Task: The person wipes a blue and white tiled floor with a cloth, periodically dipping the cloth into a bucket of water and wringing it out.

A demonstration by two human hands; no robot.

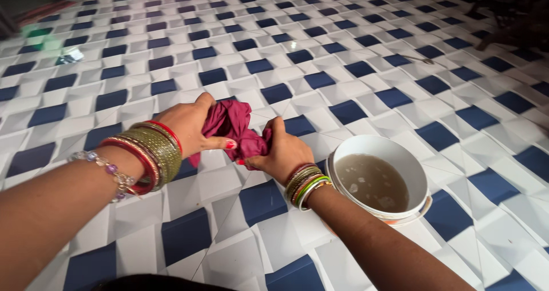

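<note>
A maroon cloth (pixel 235 126) is bunched up just above the tiled floor, gripped at both ends. My left hand (pixel 191 129) is closed on its left part, thumb stretched across the fabric. My right hand (pixel 281 151) clamps the right part in a fist. Both wrists carry several bangles, red and gold on the left, green and gold on the right. Close to my right wrist stands a white bucket (pixel 413 172) holding murky water.
The floor (pixel 320 56) is laid with white and dark blue patterned tiles. A green and white item (pixel 63 53) lies at the far left. A small thin object (pixel 420 58) lies on the tiles at the upper right. Dark furniture (pixel 514 16) fills the top right corner.
</note>
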